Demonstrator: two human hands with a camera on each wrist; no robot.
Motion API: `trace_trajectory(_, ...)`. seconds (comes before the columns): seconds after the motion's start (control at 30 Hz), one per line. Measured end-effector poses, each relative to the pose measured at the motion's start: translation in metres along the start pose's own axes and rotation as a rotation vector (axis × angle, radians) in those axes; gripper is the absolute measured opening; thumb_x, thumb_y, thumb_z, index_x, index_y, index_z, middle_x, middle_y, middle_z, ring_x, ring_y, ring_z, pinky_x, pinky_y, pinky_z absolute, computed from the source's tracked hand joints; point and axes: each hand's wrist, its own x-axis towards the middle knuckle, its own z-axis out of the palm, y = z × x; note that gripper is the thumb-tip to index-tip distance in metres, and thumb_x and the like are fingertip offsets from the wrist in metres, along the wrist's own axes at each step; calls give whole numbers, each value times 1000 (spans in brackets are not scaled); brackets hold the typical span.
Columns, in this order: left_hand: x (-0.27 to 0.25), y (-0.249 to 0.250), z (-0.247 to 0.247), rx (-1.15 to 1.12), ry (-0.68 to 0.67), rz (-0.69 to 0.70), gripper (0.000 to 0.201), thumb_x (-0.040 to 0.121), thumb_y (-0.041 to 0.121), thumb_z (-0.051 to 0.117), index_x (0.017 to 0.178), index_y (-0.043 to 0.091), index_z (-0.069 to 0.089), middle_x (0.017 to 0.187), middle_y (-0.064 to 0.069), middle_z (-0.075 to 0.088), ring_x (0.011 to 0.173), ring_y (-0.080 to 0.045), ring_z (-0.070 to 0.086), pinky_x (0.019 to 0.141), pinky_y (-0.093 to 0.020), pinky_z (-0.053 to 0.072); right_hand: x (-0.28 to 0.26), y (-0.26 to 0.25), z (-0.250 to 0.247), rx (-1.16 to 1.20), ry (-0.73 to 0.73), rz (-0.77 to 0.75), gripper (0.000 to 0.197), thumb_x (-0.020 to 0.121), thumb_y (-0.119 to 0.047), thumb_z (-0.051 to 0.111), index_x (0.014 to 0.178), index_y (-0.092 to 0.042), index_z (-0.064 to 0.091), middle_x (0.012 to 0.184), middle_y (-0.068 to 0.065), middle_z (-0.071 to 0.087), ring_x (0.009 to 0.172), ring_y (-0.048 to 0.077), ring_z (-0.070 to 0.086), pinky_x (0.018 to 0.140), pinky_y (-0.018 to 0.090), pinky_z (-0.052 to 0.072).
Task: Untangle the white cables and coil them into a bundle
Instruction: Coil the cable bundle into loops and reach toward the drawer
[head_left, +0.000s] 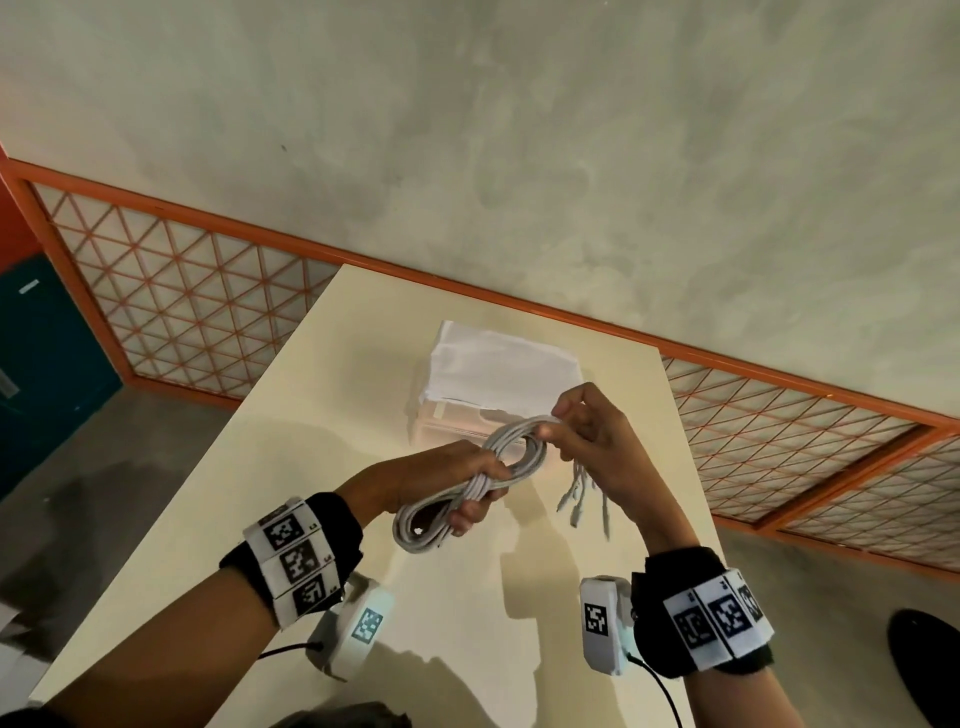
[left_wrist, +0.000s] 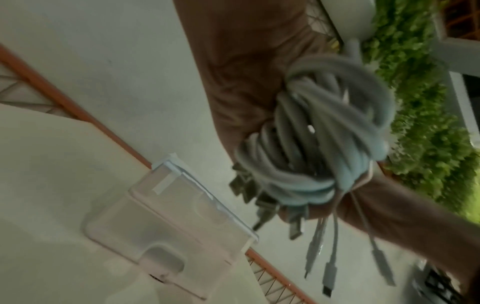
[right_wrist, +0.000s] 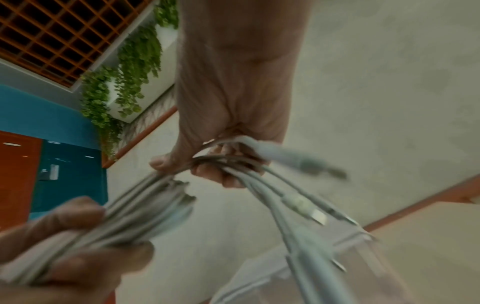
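Note:
A coil of white cables (head_left: 457, 493) hangs in the air above the cream table (head_left: 291, 457). My left hand (head_left: 457, 483) grips the coil round its middle; a loop (head_left: 415, 525) sticks out below the fist. My right hand (head_left: 576, 431) pinches the strands at the coil's far end, and several loose plug ends (head_left: 579, 496) dangle beneath it. In the left wrist view the coil (left_wrist: 324, 131) fills the fist, plugs (left_wrist: 327, 267) hanging down. In the right wrist view the right hand (right_wrist: 207, 164) holds thin strands whose connectors (right_wrist: 317, 216) fan out, beside the left hand (right_wrist: 72, 242).
A clear plastic box with a white lid (head_left: 498, 374) stands on the table just beyond the hands; the same box (left_wrist: 168, 226) shows in the left wrist view. An orange-framed lattice panel (head_left: 197, 306) lines the wall behind. A dark round object (head_left: 930, 660) lies on the floor at right.

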Motion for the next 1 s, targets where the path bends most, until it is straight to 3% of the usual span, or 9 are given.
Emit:
trace_trajectory(0.23, -2, 5, -5, -268, -3, 165, 22, 79, 31, 44, 70, 11, 46, 41, 2, 37, 34, -9, 32, 39, -18, 34, -13, 20, 38, -109, 221, -91, 16, 100, -23, 41, 97, -11, 52, 57, -16, 51, 46, 2, 43, 50, 16, 35)
trace_trajectory(0.37, 6, 2, 2, -231, 95, 271, 23, 88, 26, 39, 72, 10, 44, 43, 0, 41, 36, -11, 35, 40, -20, 36, -20, 4, 66, 53, 317, -88, 36, 104, -35, 22, 78, -27, 45, 58, -14, 39, 56, 9, 32, 60, 24, 35)
trace_trajectory(0.43, 7, 1, 6, -156, 175, 338, 26, 89, 28, 42, 70, 10, 45, 45, -2, 43, 39, -15, 38, 43, -23, 37, -16, 1, 69, 67, 372, -28, 42, 103, -35, 23, 71, -20, 45, 59, -6, 38, 56, 14, 34, 57, 29, 33)
trace_trajectory(0.53, 1, 1, 13, 50, 298, 430, 38, 97, 25, 40, 63, 9, 50, 48, -5, 51, 45, -21, 50, 50, -27, 44, -11, 4, 73, 29, 381, 9, 41, 102, -36, 30, 80, -9, 51, 69, 17, 52, 65, 29, 52, 62, 40, 43)
trace_trajectory(0.63, -3, 3, 14, 136, 301, 447, 36, 98, 26, 40, 70, 8, 55, 56, -9, 59, 51, -26, 57, 55, -29, 48, -11, 8, 69, -11, 347, 0, 37, 101, -34, 36, 76, -14, 54, 73, 12, 53, 73, 31, 55, 68, 45, 44)
trace_trajectory(0.7, -4, 2, 11, 148, 320, 427, 26, 98, 22, 43, 79, 10, 55, 57, -4, 62, 49, -21, 58, 53, -25, 48, -12, 11, 61, -74, 294, -8, 34, 100, -26, 42, 75, -7, 55, 73, 7, 50, 71, 22, 50, 66, 34, 40)
trace_trajectory(0.77, -4, -1, 11, 148, 326, 420, 19, 98, 18, 44, 84, 17, 57, 61, 2, 65, 53, -18, 60, 56, -25, 49, -13, 12, 52, -113, 215, 11, 27, 98, -18, 48, 73, -12, 58, 74, 3, 48, 66, 9, 47, 64, 23, 39)
trace_trajectory(0.87, -1, -8, 11, 169, 375, 406, 14, 96, 19, 47, 97, 25, 60, 86, 5, 67, 80, -9, 64, 74, -20, 51, -11, 12, 40, -139, 76, 31, 21, 91, -8, 58, 81, -24, 67, 79, 6, 59, 71, 10, 59, 69, 22, 52)
trace_trajectory(1.0, 6, -13, 2, 165, 438, 376, 29, 91, 33, 54, 118, 24, 51, 125, -7, 52, 115, -12, 53, 100, -32, 42, -8, 5, 41, -147, 167, 24, 21, 77, 7, 66, 89, -10, 73, 75, -3, 66, 68, 6, 64, 67, 18, 54)
